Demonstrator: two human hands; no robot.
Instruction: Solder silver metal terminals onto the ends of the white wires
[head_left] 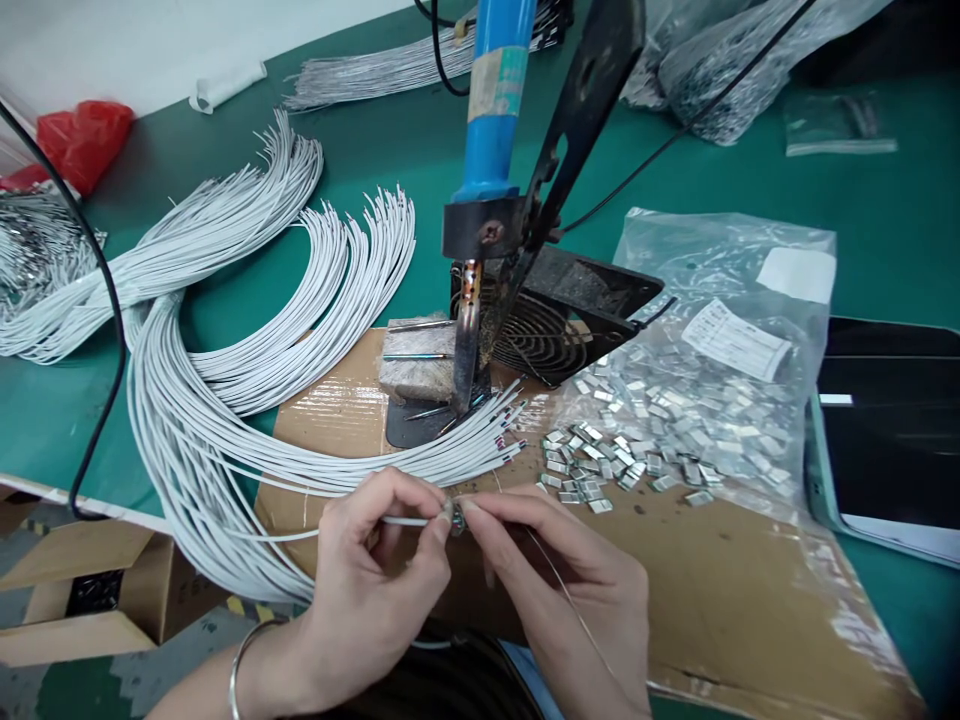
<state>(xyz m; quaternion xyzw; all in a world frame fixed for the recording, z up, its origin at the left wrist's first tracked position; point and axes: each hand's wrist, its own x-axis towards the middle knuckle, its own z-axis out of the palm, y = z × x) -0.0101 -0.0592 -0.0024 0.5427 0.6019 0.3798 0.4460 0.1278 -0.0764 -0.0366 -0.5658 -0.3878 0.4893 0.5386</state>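
Plastic bag (660, 260) — metal connectors (720, 425) inside — left hand (367, 595) pinching white cable (405, 521)

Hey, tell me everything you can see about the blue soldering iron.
The soldering iron has a blue handle wrapped with beige and green tape, above a narrow metal barrel, brownish and pierced with holes near its top. It points nearly straight down, its upper end outside the picture. A black collar with a screw grips it, joined to a slanting black arm. Whether its lower end touches the dark plate beneath is unclear.
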